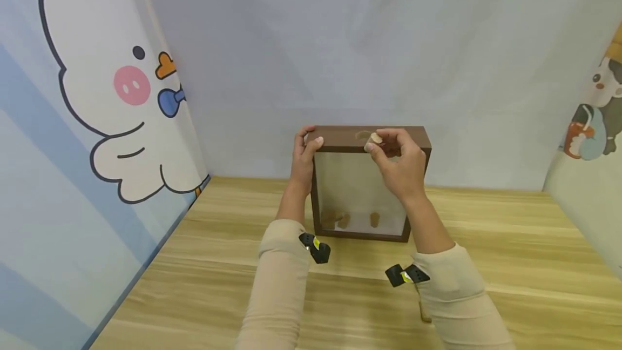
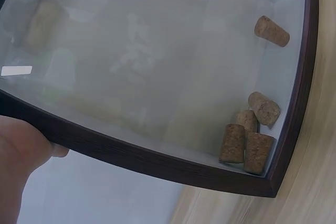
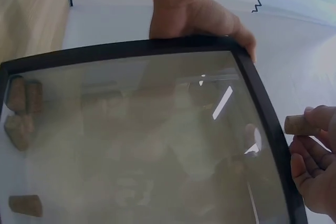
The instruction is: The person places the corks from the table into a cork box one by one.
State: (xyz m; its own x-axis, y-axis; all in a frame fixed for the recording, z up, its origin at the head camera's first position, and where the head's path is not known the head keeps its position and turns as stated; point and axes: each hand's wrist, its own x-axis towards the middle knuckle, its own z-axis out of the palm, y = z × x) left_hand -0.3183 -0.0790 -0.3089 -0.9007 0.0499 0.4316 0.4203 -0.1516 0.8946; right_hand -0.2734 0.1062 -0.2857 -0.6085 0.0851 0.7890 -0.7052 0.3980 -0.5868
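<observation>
Cork (image 1: 374, 140) sits pinched in my right hand (image 1: 402, 167) over the box (image 1: 336, 135), beside its hole (image 1: 362, 135), while my left hand (image 1: 303, 159) grips the box's upper left corner, so I'd brace there and square the cork to the hole before letting go.

Pinched cork (image 1: 373, 141), upright glass-fronted box (image 1: 335, 136)

Between the two forearms (image 1: 286, 285), we find room to reach the transparent pane (image 1: 359, 182), which bars access to the corks (image 2: 232, 144) inside. The left hand (image 1: 304, 160) covers an upper corner of the brown box (image 1: 335, 135); the right hand (image 1: 404, 167) and its pinched cork (image 1: 373, 141) crowd the opening (image 1: 362, 135) on top. A pale curtain (image 1: 350, 42) stands behind, but we see passage either side above the tabletop (image 1: 194, 263).
</observation>
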